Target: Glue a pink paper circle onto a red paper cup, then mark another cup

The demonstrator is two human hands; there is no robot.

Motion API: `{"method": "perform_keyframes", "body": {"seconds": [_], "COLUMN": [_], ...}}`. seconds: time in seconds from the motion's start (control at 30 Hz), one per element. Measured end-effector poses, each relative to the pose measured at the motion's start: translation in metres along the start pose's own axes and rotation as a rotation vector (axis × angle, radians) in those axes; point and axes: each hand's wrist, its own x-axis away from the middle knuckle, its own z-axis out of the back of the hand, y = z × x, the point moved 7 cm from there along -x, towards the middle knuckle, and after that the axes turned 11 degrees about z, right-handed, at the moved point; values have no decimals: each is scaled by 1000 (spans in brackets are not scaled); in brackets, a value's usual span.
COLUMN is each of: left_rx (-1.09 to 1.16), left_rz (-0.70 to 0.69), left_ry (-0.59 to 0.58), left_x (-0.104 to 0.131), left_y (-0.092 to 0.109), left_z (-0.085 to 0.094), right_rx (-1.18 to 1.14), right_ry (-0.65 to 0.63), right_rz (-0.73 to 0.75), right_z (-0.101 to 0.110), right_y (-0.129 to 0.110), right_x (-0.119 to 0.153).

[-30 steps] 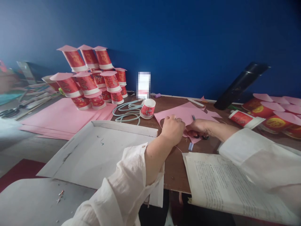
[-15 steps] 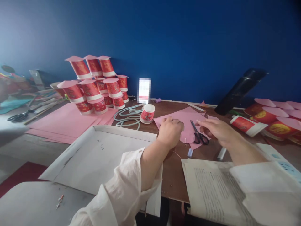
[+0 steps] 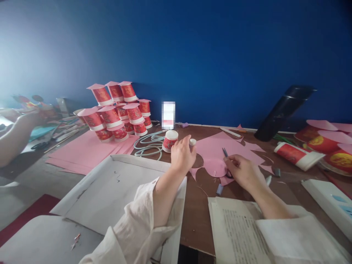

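Note:
My left hand (image 3: 183, 156) is beside a red-and-white paper cup (image 3: 169, 142) that stands upside down. Its fingers are apart, and a small round white object (image 3: 193, 142) shows by the fingertips; whether they touch it I cannot tell. With thumb and fingers, my right hand (image 3: 244, 172) pinches a pair of dark scissors (image 3: 225, 151) over pink paper; the handles are mostly hidden. Under the scissors' left side lies a rounded pink paper piece (image 3: 213, 168). A larger pink sheet (image 3: 217, 145) with cut edges spreads behind it.
Stacked red cups with pink tops (image 3: 110, 117) stand at the left. A black bottle (image 3: 283, 113) leans on the wall at the right, near a lying cup (image 3: 298, 156). A cardboard tray (image 3: 90, 190), printed papers (image 3: 236, 227) and a power strip (image 3: 330, 205) lie nearer. Another person's arm (image 3: 13, 135) reaches in.
My left hand has moved left toward the upside-down cup. My right hand has come down and left onto the scissors and taken hold of them. Another person's arm has appeared at the left.

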Motion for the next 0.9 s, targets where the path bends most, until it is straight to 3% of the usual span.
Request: {"method": "perform_keyframes", "body": {"seconds": [0.27, 0.63, 0.83, 0.9], "left_rx": [7, -77, -77, -29], "left_rz": [80, 12, -183, -282], "left_ry": [5, 107, 303, 222], "left_x": [1, 8, 27, 38], "left_y": [-4, 3, 29, 41], "left_z": [1, 6, 25, 19], "right_rx": [109, 158, 132, 113], "right_ry": [-109, -91, -89, -79], "right_rz": [-82, -13, 21, 48], "right_z": [3, -5, -10, -12], "right_y": [-2, -7, -6, -7], "right_x": [5, 4, 2, 1]}}
